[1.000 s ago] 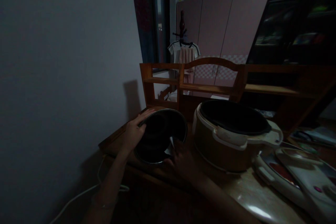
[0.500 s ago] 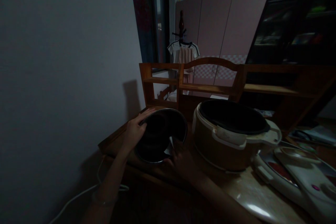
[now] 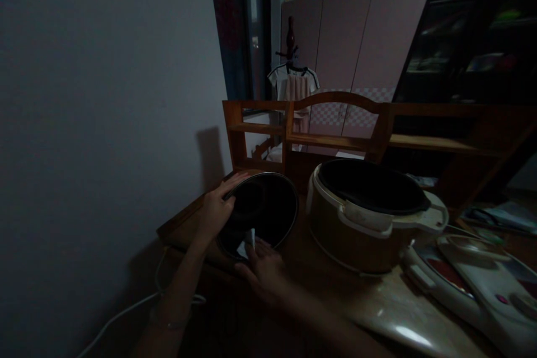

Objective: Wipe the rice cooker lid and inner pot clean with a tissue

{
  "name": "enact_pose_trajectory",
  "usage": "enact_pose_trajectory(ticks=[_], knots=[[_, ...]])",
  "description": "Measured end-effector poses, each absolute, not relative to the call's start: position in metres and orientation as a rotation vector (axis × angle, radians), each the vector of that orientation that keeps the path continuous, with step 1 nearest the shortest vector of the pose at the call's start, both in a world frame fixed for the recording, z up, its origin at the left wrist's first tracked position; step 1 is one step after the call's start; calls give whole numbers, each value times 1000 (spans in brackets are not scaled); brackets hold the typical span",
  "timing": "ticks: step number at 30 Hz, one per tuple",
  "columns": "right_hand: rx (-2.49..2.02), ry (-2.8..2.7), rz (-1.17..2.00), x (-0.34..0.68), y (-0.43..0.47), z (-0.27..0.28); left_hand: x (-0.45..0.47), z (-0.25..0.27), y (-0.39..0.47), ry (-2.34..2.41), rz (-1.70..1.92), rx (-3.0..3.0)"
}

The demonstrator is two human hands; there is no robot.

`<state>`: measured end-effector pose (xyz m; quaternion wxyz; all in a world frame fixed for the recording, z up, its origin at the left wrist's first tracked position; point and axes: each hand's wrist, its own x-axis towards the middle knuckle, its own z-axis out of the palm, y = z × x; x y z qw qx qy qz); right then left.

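Inner pot [image 3: 262, 213], centre of frame: dark, smooth interior with a thin bright metal rim that catches the light. Small pale piece [image 3: 246, 245] at its lower edge: looks like paper or cloth, matt; cannot tell which. Cooker body [image 3: 361, 235], right of centre: smooth, semi-gloss plastic shell, beige with a white upper band; cavity dark and matt. Cooker lid [image 3: 478, 279], lower right: glossy white plastic. Tabletop [image 3: 403, 319], lower right: polished, stone-like sheen with a bright reflection. Shelf rack [image 3: 335, 123], centre: varnished wood. Wall [image 3: 104, 95], left: matt, painted.
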<state>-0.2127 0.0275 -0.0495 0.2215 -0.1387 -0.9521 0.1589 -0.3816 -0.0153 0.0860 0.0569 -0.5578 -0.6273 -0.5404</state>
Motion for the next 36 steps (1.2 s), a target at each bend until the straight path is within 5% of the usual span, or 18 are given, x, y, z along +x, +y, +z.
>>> enact_pose_trajectory(ticks=[15,36], knots=[[-275,-2655,667,-218,12,-31,-381,86,-20,-1902,-1635,-1659],[-125,-2662,215,-193,51,-53,-386,82,-25,-1881,-1647,-1652]])
